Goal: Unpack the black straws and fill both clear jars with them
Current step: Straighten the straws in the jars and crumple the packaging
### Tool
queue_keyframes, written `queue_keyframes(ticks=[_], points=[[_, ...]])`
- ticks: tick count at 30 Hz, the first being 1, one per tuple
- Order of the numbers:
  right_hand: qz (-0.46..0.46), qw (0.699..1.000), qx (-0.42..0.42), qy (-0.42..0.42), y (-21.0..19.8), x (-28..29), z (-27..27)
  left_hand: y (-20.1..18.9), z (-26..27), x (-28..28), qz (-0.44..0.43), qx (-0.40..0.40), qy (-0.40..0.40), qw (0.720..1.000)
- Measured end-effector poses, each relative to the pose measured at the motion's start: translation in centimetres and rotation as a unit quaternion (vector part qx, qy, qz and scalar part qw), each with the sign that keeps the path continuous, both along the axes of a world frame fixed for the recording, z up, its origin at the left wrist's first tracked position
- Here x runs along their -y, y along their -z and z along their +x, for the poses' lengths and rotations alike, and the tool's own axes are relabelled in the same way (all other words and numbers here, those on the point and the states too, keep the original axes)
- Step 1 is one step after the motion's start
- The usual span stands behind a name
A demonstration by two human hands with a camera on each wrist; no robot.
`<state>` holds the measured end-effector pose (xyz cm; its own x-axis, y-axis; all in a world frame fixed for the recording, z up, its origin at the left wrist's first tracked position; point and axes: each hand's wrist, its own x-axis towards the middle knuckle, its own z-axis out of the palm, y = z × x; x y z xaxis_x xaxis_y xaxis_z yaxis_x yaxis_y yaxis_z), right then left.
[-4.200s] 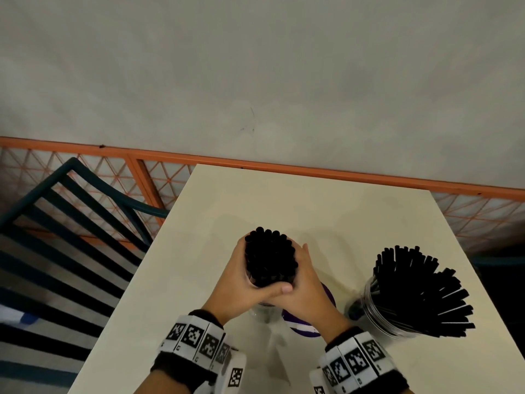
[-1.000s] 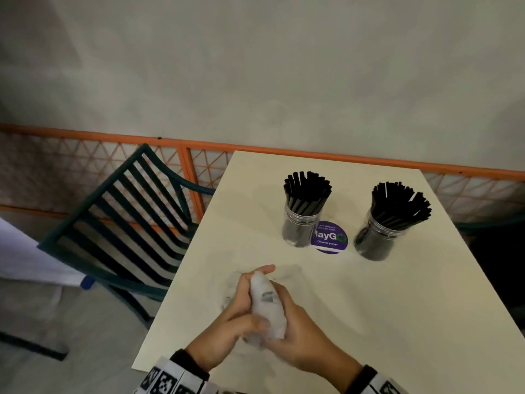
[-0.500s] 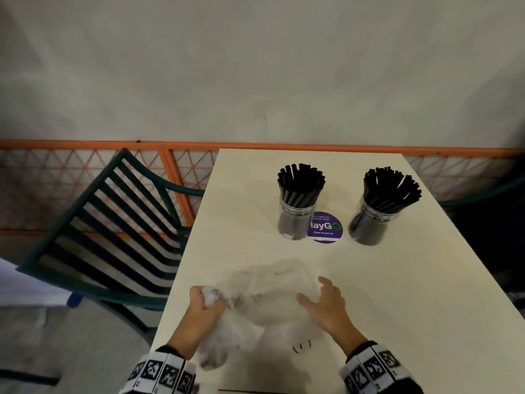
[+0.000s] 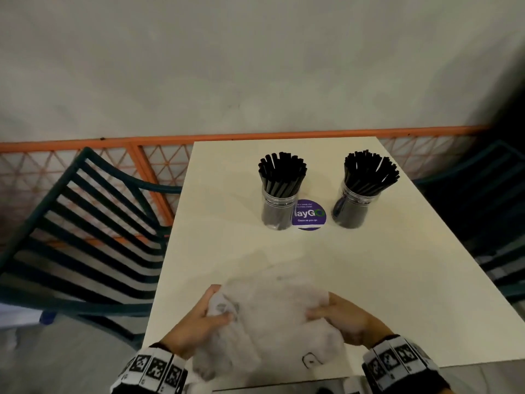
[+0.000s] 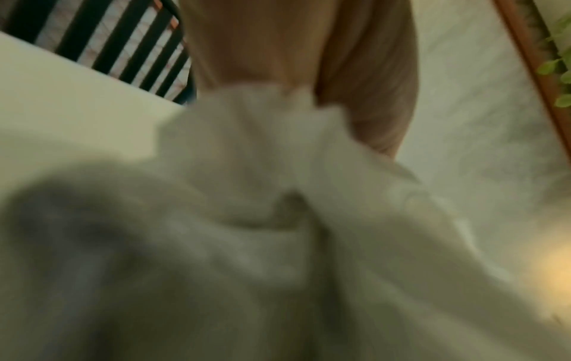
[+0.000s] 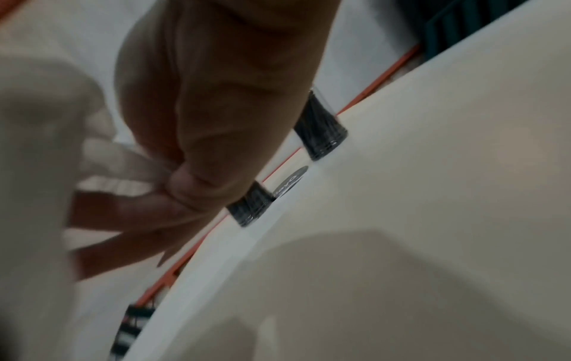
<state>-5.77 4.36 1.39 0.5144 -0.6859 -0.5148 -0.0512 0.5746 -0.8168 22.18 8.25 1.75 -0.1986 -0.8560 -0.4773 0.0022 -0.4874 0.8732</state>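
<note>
Two clear jars stand at the far part of the cream table (image 4: 369, 280), each packed with upright black straws: the left jar (image 4: 277, 207) and the right jar (image 4: 352, 207). Near the table's front edge lies a crumpled clear plastic wrapper (image 4: 272, 317). My left hand (image 4: 207, 315) grips its left end, bunched in the fingers, as the left wrist view shows on the wrapper (image 5: 265, 151). My right hand (image 4: 338, 317) pinches its right side. In the right wrist view the thumb and fingers (image 6: 185, 180) nip the wrapper (image 6: 123, 166), with both jars behind.
A round purple sticker (image 4: 309, 214) lies on the table between the jars. A dark green slatted chair (image 4: 85, 237) stands left of the table and another chair (image 4: 497, 209) at the right. An orange mesh railing (image 4: 113, 155) runs behind, below a grey wall.
My hands left the jars and took up the empty wrapper near the front edge. It was balled up a second ago; now it is spread between both hands, my right hand closed on its side.
</note>
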Motion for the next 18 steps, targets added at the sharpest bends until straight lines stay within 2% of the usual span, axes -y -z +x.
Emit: queue_keyframes(ticks=[2, 5, 7, 11, 13, 16, 18], points=[[-0.016, 0.998, 0.019, 0.053, -0.1, -0.4, -1.5, -0.3, -0.6, -0.5, -0.028, 0.004, 0.014, 1.000], [0.025, 0.986, 0.056, 0.158, -0.5, -1.3, -2.6, -1.2, -1.4, -0.7, -0.079, -0.003, 0.037, 0.996], [0.017, 0.977, 0.007, 0.213, -0.3, -2.1, -3.3, -1.8, -2.2, -0.6, -0.093, -0.001, 0.084, 0.992], [-0.079, 0.960, -0.069, 0.261, -0.8, -3.7, -3.5, -3.0, -6.5, -0.7, -0.062, -0.045, 0.165, 0.983], [-0.135, 0.961, -0.087, 0.224, -1.3, -4.5, -3.3, -3.5, -9.0, -0.7, -0.076, -0.003, 0.169, 0.983], [-0.143, 0.983, -0.015, 0.116, -2.6, -6.3, -3.8, -3.7, -12.5, 0.0, -0.089, 0.061, 0.118, 0.987], [-0.184, 0.979, -0.081, 0.027, -3.6, -7.1, -4.3, -3.6, -14.8, 0.2, -0.074, 0.052, 0.075, 0.993]])
